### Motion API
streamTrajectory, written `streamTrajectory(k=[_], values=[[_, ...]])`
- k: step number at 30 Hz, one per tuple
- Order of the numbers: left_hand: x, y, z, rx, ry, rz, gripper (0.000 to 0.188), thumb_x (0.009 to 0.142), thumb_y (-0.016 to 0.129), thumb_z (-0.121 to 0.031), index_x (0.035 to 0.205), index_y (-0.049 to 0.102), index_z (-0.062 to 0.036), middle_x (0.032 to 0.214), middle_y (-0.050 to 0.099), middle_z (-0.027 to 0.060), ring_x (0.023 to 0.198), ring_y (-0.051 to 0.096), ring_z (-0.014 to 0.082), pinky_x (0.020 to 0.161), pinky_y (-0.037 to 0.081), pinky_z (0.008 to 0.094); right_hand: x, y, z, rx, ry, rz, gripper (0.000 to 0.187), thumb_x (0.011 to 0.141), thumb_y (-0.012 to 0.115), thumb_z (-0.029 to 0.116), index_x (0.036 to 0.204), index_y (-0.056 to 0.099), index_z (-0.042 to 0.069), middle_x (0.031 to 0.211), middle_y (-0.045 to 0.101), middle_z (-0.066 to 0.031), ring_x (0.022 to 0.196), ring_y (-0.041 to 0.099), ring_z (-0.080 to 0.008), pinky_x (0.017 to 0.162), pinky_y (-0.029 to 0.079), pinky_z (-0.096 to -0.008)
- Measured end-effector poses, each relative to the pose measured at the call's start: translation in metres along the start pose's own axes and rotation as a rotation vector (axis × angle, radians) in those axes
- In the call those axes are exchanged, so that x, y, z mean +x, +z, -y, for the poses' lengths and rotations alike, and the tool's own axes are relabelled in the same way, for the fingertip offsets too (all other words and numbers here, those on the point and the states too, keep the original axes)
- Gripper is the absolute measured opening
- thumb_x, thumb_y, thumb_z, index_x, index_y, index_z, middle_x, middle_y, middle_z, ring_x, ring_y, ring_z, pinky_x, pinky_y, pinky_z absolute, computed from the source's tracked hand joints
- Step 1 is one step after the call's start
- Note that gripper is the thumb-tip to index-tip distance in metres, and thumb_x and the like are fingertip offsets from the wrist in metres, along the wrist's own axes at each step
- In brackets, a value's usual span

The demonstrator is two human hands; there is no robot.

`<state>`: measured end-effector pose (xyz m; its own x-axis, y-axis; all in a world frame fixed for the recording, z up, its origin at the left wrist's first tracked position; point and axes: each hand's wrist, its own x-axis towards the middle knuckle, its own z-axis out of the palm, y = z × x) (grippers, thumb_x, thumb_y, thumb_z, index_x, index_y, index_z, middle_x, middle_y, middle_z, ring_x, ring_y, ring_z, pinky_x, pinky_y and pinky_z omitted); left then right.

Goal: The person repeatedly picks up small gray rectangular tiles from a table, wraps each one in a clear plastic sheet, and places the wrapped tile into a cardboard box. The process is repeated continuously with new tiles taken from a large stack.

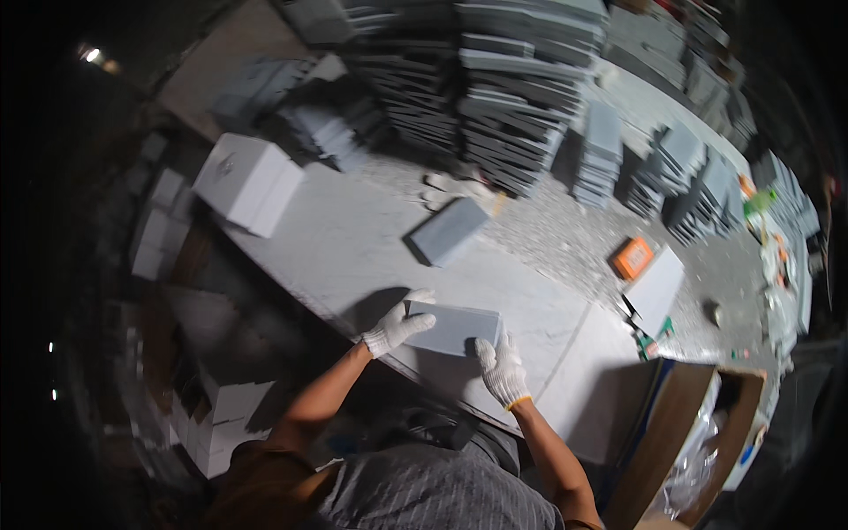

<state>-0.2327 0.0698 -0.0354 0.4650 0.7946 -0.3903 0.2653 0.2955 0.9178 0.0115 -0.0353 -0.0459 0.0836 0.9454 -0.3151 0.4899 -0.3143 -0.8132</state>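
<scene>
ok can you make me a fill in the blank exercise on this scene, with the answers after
1. The gloves on the left hand and right hand, which hold a grey box between them, are ____.
2. The small bright box ahead of the right hand and off to its right is ____.
3. The white carton stands on the person's ____ side.
4. The open cardboard box stands on the person's ____ side.

Missing words: white; orange; left; right

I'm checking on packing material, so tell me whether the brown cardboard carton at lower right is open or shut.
Open: the brown carton's mouth is uncovered, and clear plastic shows inside.
</scene>
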Motion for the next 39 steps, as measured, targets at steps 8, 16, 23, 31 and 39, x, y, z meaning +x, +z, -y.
streamTrajectory(k=[8, 16, 23, 31, 39], values=[[-0.041, -0.085, 0.043, -0.331, 0.003, -0.565, 0.045, 0.091, 0.072, -0.027, 0.129, 0.058, -0.0066, 0.117, 0.063, 0.0033, 0.110, 0.057, 0.0132, 0.099, 0.046, 0.0308, 0.108, 0.074, 0.079, -0.104, -0.214, 0.171, 0.084, 0.091, 0.047, 0.070, 0.148, 0.039, 0.010, 0.120, 0.063, -0.0309, 0.111, 0.061, -0.0475, 0.093, 0.049, -0.0499], [-0.048, -0.062, -0.007, 0.299, 0.008, -0.813, 0.077, 0.086, 0.076, -0.037, 0.146, 0.039, -0.0064, 0.133, 0.052, 0.0221, 0.125, 0.051, 0.0353, 0.108, 0.039, 0.0434, 0.113, 0.075, -0.008, 0.293, -0.421, 0.273, 0.074, 0.095, 0.054, 0.059, 0.141, 0.051, 0.001, 0.131, 0.062, -0.0224, 0.124, 0.058, -0.0340, 0.101, 0.047, -0.0381], [-0.064, 0.029, -0.070, 0.403, 0.584, -0.793, 0.008, 0.093, 0.062, -0.005, 0.091, 0.066, 0.0009, 0.092, 0.061, 0.0065, 0.085, 0.058, 0.0181, 0.079, 0.049, 0.0316, -0.024, -0.045, -0.028, 0.196, 0.057, 0.115, 0.059, 0.097, 0.060, 0.049, 0.135, 0.057, 0.005, 0.122, 0.068, -0.0124, 0.110, 0.064, -0.0244, 0.095, 0.049, -0.0320], [-0.033, 0.215, -0.051, 0.361, 0.849, 0.586, 0.025, 0.086, 0.074, -0.027, 0.070, 0.071, -0.0079, 0.066, 0.065, 0.0096, 0.062, 0.061, 0.0297, 0.059, 0.046, 0.0400, -0.181, -0.134, -0.045, 0.774, 0.389, -0.436, 0.028, 0.097, 0.065, 0.030, 0.111, 0.065, 0.005, 0.090, 0.066, -0.0005, 0.079, 0.061, -0.0073, 0.076, 0.051, -0.0245], [-0.036, 0.266, -0.076, 0.755, 0.765, 1.027, 0.029, 0.092, 0.063, -0.035, 0.081, 0.074, -0.0106, 0.072, 0.067, 0.0105, 0.069, 0.064, 0.0312, 0.065, 0.049, 0.0431, -0.372, -0.230, -0.069, 0.480, 0.133, -1.574, 0.041, 0.090, 0.073, 0.015, 0.126, 0.056, 0.005, 0.108, 0.062, -0.0049, 0.089, 0.061, -0.0118, 0.080, 0.054, -0.0274]])
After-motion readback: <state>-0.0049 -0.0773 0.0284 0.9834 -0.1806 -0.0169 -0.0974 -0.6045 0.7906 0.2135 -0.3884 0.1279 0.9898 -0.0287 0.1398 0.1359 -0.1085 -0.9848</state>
